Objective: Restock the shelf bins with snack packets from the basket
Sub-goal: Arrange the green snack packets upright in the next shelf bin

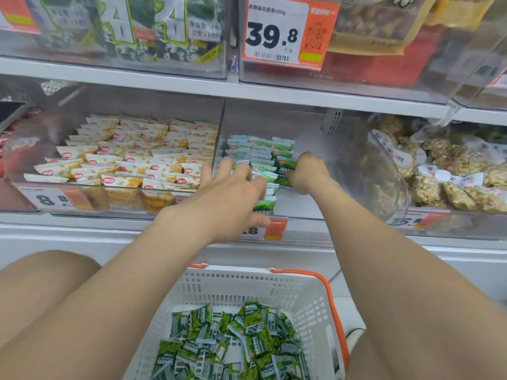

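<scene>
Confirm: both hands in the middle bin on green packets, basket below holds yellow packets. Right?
No: the head view shows the basket holding green packets, not yellow. Left hand and right hand are in the middle bin as stated.

White metal shelf boards (274, 94), orange price tag (285, 31) reading 39.8, pale floor (346, 303), bright even shop light

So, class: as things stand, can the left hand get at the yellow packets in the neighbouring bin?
Probably, though not sideways: a clear divider stands between the left hand and the yellow packets. Lifting out and over their bin's low front looks free.
</scene>
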`<state>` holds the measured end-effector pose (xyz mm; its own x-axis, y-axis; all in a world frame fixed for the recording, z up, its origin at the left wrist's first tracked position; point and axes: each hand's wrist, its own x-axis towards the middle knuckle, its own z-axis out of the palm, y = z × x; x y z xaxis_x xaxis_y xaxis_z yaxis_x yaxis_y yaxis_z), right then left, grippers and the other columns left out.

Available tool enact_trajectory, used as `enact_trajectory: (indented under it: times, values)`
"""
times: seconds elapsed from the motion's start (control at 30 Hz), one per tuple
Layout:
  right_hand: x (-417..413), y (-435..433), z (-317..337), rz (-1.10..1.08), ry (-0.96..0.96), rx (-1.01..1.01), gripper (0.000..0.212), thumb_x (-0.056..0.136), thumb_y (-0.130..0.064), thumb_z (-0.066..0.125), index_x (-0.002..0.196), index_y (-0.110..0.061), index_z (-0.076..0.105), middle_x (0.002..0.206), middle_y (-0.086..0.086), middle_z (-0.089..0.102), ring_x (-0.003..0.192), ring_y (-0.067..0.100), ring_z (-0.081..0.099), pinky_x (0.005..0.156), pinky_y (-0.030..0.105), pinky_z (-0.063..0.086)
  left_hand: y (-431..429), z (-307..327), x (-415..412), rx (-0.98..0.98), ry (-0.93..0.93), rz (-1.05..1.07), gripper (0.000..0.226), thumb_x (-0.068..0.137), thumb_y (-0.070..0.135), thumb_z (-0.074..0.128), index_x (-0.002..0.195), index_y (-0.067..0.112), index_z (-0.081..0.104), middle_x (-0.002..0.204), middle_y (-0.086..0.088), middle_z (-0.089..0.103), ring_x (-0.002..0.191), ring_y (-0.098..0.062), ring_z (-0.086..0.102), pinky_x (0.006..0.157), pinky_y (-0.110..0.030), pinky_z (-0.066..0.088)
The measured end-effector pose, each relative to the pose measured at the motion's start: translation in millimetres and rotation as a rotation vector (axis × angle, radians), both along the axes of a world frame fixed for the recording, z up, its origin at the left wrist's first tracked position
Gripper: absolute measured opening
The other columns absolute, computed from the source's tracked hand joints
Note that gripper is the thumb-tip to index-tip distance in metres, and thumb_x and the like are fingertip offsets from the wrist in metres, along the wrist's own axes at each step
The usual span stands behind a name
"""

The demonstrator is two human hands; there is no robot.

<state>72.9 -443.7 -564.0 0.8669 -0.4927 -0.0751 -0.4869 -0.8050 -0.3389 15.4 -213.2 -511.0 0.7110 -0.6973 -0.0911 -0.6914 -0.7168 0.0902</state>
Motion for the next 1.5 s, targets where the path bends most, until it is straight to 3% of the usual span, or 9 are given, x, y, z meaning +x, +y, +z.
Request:
enact_trajectory:
  times: [0.27, 0.47, 0.67, 0.83, 0.97, 1.1, 1.27, 1.4, 1.5]
  values:
    - [33, -4, -10, -0.051, -0.134, -0.034, 0.080, 0.085, -0.018, 0.081, 0.145, -0.001, 0.031, 0.129, 0.020, 0.056, 0.117, 0.037, 0.059, 0.077, 0.030, 0.042, 11, 1, 2, -0.092, 0.010, -0.033, 0.018, 0.098, 0.051, 0.064, 0.104, 0.035, 0.060, 0.120, 0.009, 0.048, 0.123, -0.021, 0.034, 0.106, -0.048, 0.024]
    - [29, -6, -14, 0.134, -0.057, -0.116, 0.019, 0.088, -0.016, 0.066, 0.103, -0.005, 0.066, 0.110, 0.013, 0.064, 0.096, 0.031, 0.054, 0.068, 0.026, 0.035, 14, -1, 0, -0.092, -0.034, -0.041, 0.015, 0.099, 0.049, 0.059, 0.098, 0.034, 0.059, 0.104, 0.013, 0.054, 0.119, -0.020, 0.040, 0.109, -0.052, 0.023]
    - [-26, 6, 23, 0.244, -0.004, 0.021, 0.040, 0.090, -0.005, 0.052, 0.128, -0.006, 0.064, 0.124, 0.018, 0.066, 0.114, 0.037, 0.061, 0.090, 0.037, 0.055, 28, -1, -10, -0.229, -0.176, -0.047, 0.025, 0.091, 0.058, 0.063, 0.106, 0.038, 0.063, 0.110, 0.011, 0.048, 0.120, -0.019, 0.035, 0.103, -0.045, 0.023]
    - [-92, 45, 70, 0.288, -0.385, -0.051, 0.030, 0.089, -0.009, 0.044, 0.099, -0.013, 0.072, 0.076, 0.003, 0.066, 0.082, 0.035, 0.064, 0.077, 0.040, 0.056, 37, -4, -35, -0.446, -0.241, -0.156, 0.006, 0.092, 0.037, 0.063, 0.090, 0.031, 0.062, 0.095, 0.007, 0.045, 0.091, -0.018, 0.045, 0.077, -0.038, 0.044]
    - [-152, 92, 74, 0.428, -0.360, -0.075, 0.019, 0.079, -0.029, 0.047, 0.082, -0.024, 0.065, 0.066, -0.003, 0.065, 0.071, 0.028, 0.064, 0.068, 0.037, 0.057, 45, -35, -53, -0.191, 0.005, -0.157, 0.009, 0.091, 0.038, 0.053, 0.085, 0.032, 0.055, 0.086, 0.011, 0.054, 0.083, -0.020, 0.060, 0.071, -0.040, 0.056]
    - [-208, 128, 40, 0.616, -0.053, -0.164, 0.015, 0.081, -0.031, 0.055, 0.090, -0.023, 0.065, 0.077, 0.001, 0.066, 0.077, 0.033, 0.064, 0.065, 0.038, 0.057, 48, -86, -71, 0.177, 0.283, -0.135, 0.027, 0.097, 0.034, 0.053, 0.070, 0.027, 0.050, 0.073, 0.006, 0.054, 0.070, -0.022, 0.056, 0.066, -0.036, 0.050]
    - [-251, 146, -22, 0.908, 0.328, -0.063, 0.019, 0.093, -0.022, 0.052, 0.106, -0.018, 0.065, 0.083, 0.004, 0.057, 0.085, 0.031, 0.063, 0.065, 0.038, 0.053, 54, -161, -87, 0.428, 0.513, -0.096, 0.025, 0.102, 0.022, 0.048, 0.082, 0.013, 0.059, 0.074, -0.002, 0.058, 0.062, -0.020, 0.051, 0.064, -0.035, 0.046]
    - [-264, 147, -59, 1.001, 0.595, -0.071, 0.016, 0.094, -0.019, 0.051, 0.102, -0.011, 0.063, 0.090, 0.010, 0.063, 0.082, 0.031, 0.065, 0.068, 0.045, 0.059, 72, -236, -121, 0.751, 0.531, -0.238, 0.010, 0.098, -0.001, 0.052, 0.099, 0.005, 0.059, 0.092, -0.006, 0.060, 0.076, -0.024, 0.056, 0.062, -0.035, 0.046]
    - [-264, 145, -71, 1.041, 0.672, -0.120, 0.007, 0.100, -0.018, 0.049, 0.096, -0.013, 0.048, 0.082, 0.003, 0.047, 0.071, 0.024, 0.056, 0.058, 0.035, 0.049, 95, -287, -143, 0.880, 0.562, -0.342, 0.033, 0.099, -0.002, 0.052, 0.131, 0.003, 0.059, 0.122, -0.011, 0.065, 0.103, -0.028, 0.065, 0.081, -0.038, 0.057]
